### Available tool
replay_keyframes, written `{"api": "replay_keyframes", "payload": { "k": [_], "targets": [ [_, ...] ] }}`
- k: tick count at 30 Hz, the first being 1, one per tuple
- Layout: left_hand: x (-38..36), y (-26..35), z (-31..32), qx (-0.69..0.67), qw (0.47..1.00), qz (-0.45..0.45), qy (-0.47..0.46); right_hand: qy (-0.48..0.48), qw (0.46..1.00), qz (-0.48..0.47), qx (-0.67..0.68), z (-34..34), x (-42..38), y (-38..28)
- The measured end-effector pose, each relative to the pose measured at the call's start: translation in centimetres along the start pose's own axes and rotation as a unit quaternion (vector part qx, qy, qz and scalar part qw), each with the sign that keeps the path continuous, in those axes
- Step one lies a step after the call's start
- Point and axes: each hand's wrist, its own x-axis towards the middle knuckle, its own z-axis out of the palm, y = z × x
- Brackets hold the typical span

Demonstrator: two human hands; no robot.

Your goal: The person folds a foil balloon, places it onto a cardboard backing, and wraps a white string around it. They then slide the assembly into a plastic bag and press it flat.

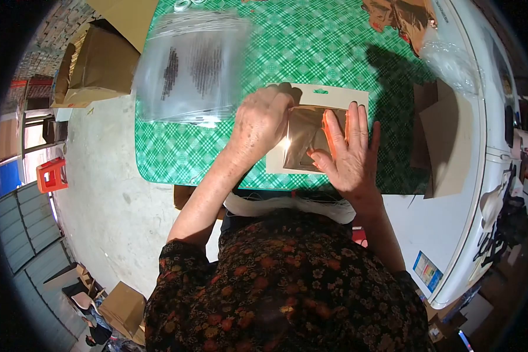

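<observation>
A cream card (339,95) with a green-showing hang slot at its top lies on the green checked tablecloth (299,47), near the front edge. On the card is a shiny copper-coloured foil sheet (302,132) that catches a bright glint. My left hand (263,114) is closed, its fingers curled at the foil's upper left corner; the fingertips and anything in them are hidden. Flat over the foil's right part lies my right hand (352,158), fingers stretched out, with orange reflections beside them.
A stack of clear plastic sleeves (193,70) lies left of the card. Crumpled copper foil (402,20) and clear plastic wrap (452,64) are at the back right. Cardboard sheets (443,141) lie at the right, against a white appliance (493,117). A cardboard box (100,64) stands off the left side.
</observation>
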Motion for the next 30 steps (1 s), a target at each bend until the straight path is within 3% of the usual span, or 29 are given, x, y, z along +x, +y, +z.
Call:
{"api": "replay_keyframes", "payload": {
  "k": [8, 14, 26, 30],
  "targets": [
    [0.3, -0.1, -0.7, -0.066, 0.997, -0.040, -0.024, 0.002, 1.000, 0.001, 0.006, -0.1, 0.0, 0.0],
    [1.4, 2.5, -2.8, -0.057, 0.982, -0.146, -0.102, 0.006, 1.000, 0.004, 0.005, -0.1, 0.0, -0.2],
    [1.7, 1.6, -0.9, -0.002, 0.990, -0.123, -0.074, -0.002, 0.999, 0.013, -0.029, 0.3, 0.0, -0.1],
    [1.0, 2.2, 0.7, 0.102, 0.989, -0.098, -0.048, -0.004, 1.000, 0.018, -0.021, 0.3, 0.0, 0.0]
  ]
}}
